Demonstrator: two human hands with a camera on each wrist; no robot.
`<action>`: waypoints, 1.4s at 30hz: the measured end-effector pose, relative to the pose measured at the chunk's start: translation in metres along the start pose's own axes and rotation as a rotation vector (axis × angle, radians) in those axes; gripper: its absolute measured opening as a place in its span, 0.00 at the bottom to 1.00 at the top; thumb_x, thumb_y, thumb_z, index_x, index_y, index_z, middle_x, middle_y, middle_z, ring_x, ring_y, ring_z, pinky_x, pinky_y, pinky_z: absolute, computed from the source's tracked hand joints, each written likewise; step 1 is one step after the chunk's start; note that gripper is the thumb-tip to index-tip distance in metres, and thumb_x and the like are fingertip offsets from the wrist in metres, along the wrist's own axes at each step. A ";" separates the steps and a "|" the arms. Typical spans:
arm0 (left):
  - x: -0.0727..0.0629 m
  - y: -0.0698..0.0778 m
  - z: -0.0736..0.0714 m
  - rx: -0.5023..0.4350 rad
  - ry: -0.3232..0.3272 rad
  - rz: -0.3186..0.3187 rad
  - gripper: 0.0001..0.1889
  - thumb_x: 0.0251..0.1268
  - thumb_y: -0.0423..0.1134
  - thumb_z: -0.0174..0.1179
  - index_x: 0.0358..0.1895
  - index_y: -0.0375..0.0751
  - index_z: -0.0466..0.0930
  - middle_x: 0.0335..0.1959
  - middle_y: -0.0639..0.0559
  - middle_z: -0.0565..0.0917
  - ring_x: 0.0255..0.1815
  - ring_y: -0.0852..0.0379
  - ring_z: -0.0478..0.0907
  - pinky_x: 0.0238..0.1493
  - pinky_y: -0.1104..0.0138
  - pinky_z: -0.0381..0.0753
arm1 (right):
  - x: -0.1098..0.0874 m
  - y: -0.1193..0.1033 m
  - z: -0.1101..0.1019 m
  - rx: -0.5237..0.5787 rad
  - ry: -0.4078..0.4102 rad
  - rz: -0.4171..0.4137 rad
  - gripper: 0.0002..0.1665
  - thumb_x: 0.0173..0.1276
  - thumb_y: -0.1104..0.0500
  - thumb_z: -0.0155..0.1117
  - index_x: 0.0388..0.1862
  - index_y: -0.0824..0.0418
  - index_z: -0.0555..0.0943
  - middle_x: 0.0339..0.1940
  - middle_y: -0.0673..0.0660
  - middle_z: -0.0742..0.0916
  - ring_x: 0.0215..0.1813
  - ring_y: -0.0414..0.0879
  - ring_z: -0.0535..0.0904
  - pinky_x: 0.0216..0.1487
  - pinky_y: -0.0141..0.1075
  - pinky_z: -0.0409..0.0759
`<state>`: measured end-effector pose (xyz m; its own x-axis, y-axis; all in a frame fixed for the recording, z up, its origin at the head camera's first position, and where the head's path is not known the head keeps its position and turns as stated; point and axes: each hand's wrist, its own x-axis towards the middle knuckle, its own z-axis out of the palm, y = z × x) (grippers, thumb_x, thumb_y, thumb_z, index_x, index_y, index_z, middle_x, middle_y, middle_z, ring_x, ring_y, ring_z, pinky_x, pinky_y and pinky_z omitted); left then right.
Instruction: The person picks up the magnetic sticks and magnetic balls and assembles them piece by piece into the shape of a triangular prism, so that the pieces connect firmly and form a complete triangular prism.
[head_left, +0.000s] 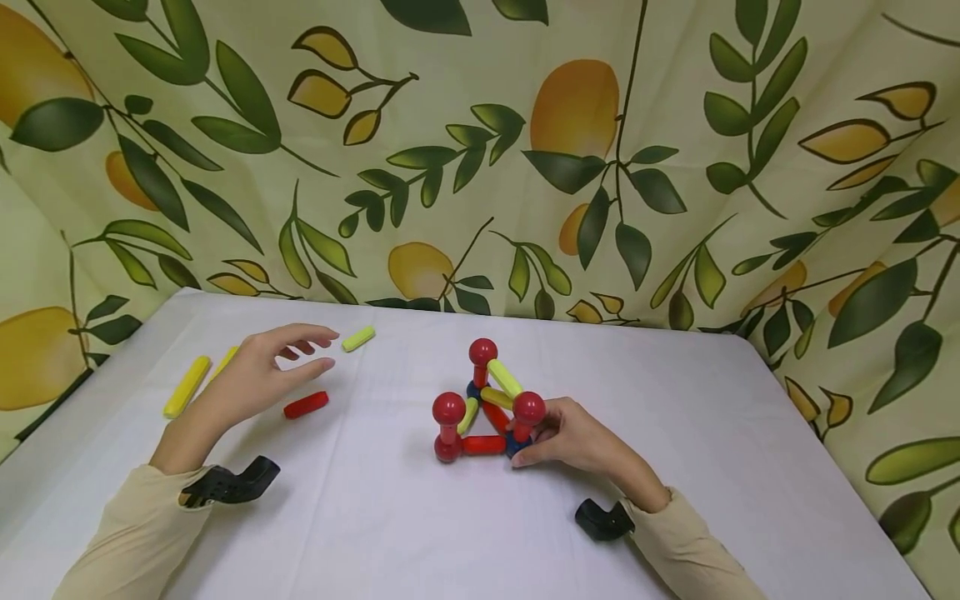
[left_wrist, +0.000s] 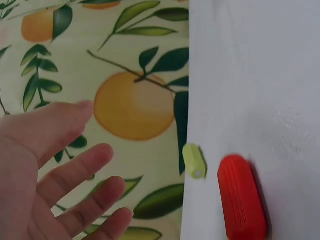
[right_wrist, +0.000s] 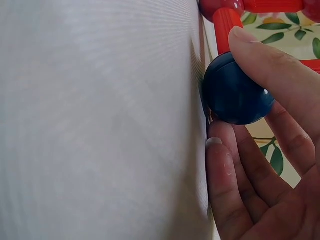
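A ball-and-rod structure (head_left: 496,417) was set near the middle of the white worktop (head_left: 375,517). Its near-right blue ball (right_wrist: 235,90) was held by the right hand (head_left: 573,437), the thumb being laid against the ball and the fingers curled about its other side. Above that corner, a red ball (head_left: 528,408) was carried on an upright red rod; two similar uprights were seen at the other corners. The left hand (head_left: 258,375) was held above the left part of the worktop, its thumb and fingers parted wide. Around it were scattered a loose red rod (head_left: 306,405), a short yellow-green rod (head_left: 358,338) just beyond the fingers and two yellow rods (head_left: 187,387), one partly hidden. The worktop was backed by a fruit-patterned cloth (head_left: 450,75).
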<state>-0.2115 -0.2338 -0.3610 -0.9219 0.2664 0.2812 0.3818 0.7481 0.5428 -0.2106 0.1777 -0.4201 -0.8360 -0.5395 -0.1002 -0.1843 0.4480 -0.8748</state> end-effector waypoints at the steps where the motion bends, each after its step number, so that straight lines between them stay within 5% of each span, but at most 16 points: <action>1: -0.001 -0.003 -0.001 0.003 0.012 -0.002 0.18 0.66 0.42 0.65 0.57 0.45 0.81 0.52 0.47 0.86 0.48 0.48 0.80 0.48 0.64 0.79 | 0.000 0.000 0.000 -0.001 -0.001 0.001 0.22 0.52 0.60 0.81 0.45 0.65 0.85 0.32 0.55 0.86 0.33 0.46 0.78 0.34 0.30 0.79; 8: -0.006 -0.027 -0.006 -0.004 0.070 -0.015 0.17 0.65 0.43 0.66 0.56 0.47 0.82 0.52 0.46 0.86 0.44 0.75 0.71 0.45 0.77 0.73 | -0.001 -0.001 -0.001 -0.016 0.003 0.001 0.23 0.52 0.60 0.81 0.46 0.65 0.84 0.33 0.55 0.86 0.33 0.46 0.78 0.35 0.30 0.79; 16: -0.013 -0.048 -0.011 0.022 0.104 -0.059 0.19 0.63 0.43 0.68 0.57 0.45 0.81 0.53 0.44 0.84 0.44 0.82 0.67 0.46 0.73 0.71 | -0.001 -0.001 0.000 -0.011 0.003 0.002 0.23 0.53 0.59 0.80 0.47 0.64 0.84 0.33 0.55 0.86 0.33 0.46 0.78 0.36 0.30 0.80; 19: -0.014 -0.055 -0.014 0.039 0.103 -0.070 0.21 0.61 0.43 0.69 0.57 0.44 0.81 0.54 0.43 0.84 0.45 0.77 0.69 0.46 0.74 0.71 | -0.002 -0.001 0.000 -0.013 0.005 0.006 0.23 0.53 0.59 0.80 0.47 0.64 0.84 0.33 0.55 0.86 0.34 0.47 0.78 0.36 0.30 0.80; 23: -0.016 -0.063 -0.018 0.059 0.084 -0.091 0.22 0.61 0.41 0.70 0.58 0.42 0.80 0.56 0.41 0.83 0.51 0.53 0.75 0.46 0.72 0.70 | -0.002 -0.001 0.000 -0.008 0.004 0.003 0.23 0.53 0.60 0.80 0.47 0.64 0.84 0.34 0.55 0.86 0.34 0.47 0.78 0.36 0.31 0.80; 27: -0.018 -0.070 -0.021 0.059 0.047 -0.143 0.22 0.63 0.41 0.67 0.60 0.40 0.78 0.58 0.37 0.80 0.53 0.38 0.75 0.52 0.56 0.73 | -0.001 -0.001 0.000 -0.003 0.001 -0.004 0.23 0.53 0.60 0.80 0.46 0.65 0.84 0.34 0.55 0.87 0.34 0.47 0.78 0.36 0.30 0.80; 31: -0.021 -0.077 -0.021 0.050 0.019 -0.178 0.21 0.65 0.36 0.64 0.61 0.38 0.76 0.59 0.33 0.78 0.55 0.33 0.74 0.53 0.38 0.71 | -0.001 -0.001 0.000 -0.003 -0.003 -0.016 0.22 0.52 0.60 0.80 0.46 0.65 0.84 0.34 0.55 0.87 0.34 0.46 0.78 0.36 0.30 0.80; 42: -0.022 -0.091 -0.012 0.055 -0.011 -0.197 0.25 0.59 0.17 0.52 0.60 0.35 0.76 0.61 0.27 0.72 0.59 0.28 0.68 0.57 0.33 0.69 | -0.002 -0.001 0.000 -0.001 -0.002 -0.016 0.22 0.52 0.60 0.80 0.46 0.65 0.85 0.34 0.55 0.87 0.34 0.46 0.78 0.36 0.30 0.80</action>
<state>-0.2255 -0.3146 -0.4071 -0.9791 0.1182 0.1656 0.1904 0.8184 0.5422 -0.2086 0.1782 -0.4188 -0.8321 -0.5478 -0.0869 -0.1982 0.4400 -0.8758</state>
